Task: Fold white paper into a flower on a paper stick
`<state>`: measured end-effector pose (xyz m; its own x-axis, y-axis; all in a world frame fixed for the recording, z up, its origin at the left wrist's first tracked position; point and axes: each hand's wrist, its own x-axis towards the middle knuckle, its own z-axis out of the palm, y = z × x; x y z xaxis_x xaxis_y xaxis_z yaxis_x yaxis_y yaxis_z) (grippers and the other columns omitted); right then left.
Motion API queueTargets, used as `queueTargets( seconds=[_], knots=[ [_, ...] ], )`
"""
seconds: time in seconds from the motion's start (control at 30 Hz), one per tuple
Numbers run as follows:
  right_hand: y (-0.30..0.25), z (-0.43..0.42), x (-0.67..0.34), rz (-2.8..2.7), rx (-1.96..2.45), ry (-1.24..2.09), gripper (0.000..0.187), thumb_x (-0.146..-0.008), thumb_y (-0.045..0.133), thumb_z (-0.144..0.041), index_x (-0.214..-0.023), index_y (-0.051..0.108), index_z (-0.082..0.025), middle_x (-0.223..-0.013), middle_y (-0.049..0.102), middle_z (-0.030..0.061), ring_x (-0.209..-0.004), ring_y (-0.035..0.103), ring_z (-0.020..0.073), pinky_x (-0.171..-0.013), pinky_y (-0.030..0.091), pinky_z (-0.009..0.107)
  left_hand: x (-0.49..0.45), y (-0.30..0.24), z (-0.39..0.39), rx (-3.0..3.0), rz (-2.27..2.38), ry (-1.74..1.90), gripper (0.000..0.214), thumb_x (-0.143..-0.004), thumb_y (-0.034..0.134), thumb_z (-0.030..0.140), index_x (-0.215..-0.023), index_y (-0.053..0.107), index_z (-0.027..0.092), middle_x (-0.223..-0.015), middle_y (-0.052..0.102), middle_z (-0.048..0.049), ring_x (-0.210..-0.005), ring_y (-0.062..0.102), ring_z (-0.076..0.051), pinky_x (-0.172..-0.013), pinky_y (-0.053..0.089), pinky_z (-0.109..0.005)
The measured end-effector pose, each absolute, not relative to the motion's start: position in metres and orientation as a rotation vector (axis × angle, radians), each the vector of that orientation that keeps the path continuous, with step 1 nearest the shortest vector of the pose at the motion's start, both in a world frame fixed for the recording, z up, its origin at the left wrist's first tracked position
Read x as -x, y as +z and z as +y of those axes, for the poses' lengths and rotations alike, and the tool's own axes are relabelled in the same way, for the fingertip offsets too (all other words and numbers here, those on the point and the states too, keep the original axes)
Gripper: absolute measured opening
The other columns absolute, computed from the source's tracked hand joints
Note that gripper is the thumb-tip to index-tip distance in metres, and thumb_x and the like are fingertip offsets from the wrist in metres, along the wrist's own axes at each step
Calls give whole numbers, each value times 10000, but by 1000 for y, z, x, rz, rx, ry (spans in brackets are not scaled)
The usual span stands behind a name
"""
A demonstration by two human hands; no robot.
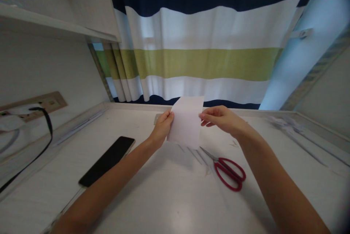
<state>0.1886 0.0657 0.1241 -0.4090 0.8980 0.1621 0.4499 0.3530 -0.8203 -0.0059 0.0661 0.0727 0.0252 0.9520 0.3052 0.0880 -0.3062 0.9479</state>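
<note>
A white sheet of paper (186, 123) is held up over the desk, between my two hands. My left hand (163, 126) grips its left edge, thumb on the near face and the other fingers mostly hidden behind. At the right edge, my right hand (218, 118) pinches the paper between thumb and fingertips. Below the sheet lie scissors with red handles (229, 174), their metal tips pointing to the upper left, close under the paper's lower edge. A few thin strips lie beside the scissor tips.
On the white desk (175, 208), a black phone (108, 161) with a cable lies left of my left forearm. Paper scraps (290, 124) and thin strips are at the right. A striped curtain (202, 62) hangs behind; a wall socket (51, 101) with a black cord is left.
</note>
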Motion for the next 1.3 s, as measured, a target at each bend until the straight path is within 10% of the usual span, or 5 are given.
queueTargets(
  seconds=[0.33, 0.53, 0.87, 1.3],
  knots=[
    [125, 58, -187, -2109, 1155, 820, 248, -664, 582, -352, -536, 538, -145, -492, 479, -30, -447, 396, 67, -423, 290, 208, 11, 79, 62, -1445, 999, 934, 405, -672, 628, 335, -1035, 542, 179, -1124, 526, -102, -1000, 483, -241, -757, 392, -338],
    [116, 55, -172, -2268, 1076, 803, 270, -675, 578, -404, -594, 577, -147, -533, 519, -12, -496, 427, 86, -459, 310, 221, 6, 80, 54, -1255, 724, 731, 648, -685, 371, 684, -1058, 520, 175, -1071, 546, -110, -984, 496, -246, -803, 368, -379],
    [132, 55, -191, -2123, 993, 970, 299, -669, 590, -434, -582, 545, -151, -523, 490, -31, -486, 414, 70, -485, 321, 221, 8, 87, 54, -1022, 569, 910, 340, -722, 557, 276, -1036, 521, 151, -892, 622, -68, -811, 573, -188, -711, 412, -293],
    [114, 68, -185, -1875, 1564, -301, 232, -742, 494, -256, -948, 509, -149, -870, 574, 104, -820, 520, 245, -645, 386, 334, 11, 90, 57, -866, 556, 1088, 225, -736, 482, 186, -918, 597, 122, -754, 667, -25, -696, 611, -141, -648, 464, -223]
  ],
)
